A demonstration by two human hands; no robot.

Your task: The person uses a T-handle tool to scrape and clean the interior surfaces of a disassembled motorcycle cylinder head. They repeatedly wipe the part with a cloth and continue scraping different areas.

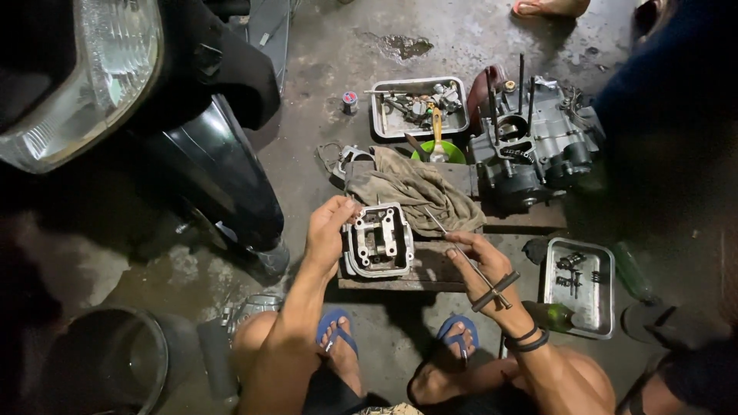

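Head view: left hand (329, 230) steadies the heavy, rigid metal cylinder head (377, 240) by its left edge on the wooden block (430, 273), best gripped at its sides, while right hand (483, 265) is closed around a slim T-handle wrench (470, 263).

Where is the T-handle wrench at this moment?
In the head view, the T-handle wrench is in the right hand, right of centre, its shaft angled up-left toward the metal engine part that the left hand steadies on the wooden board.

A motorcycle repair workshop: engine block (538, 146), parts trays (419, 107), oily concrete floor (338, 61)
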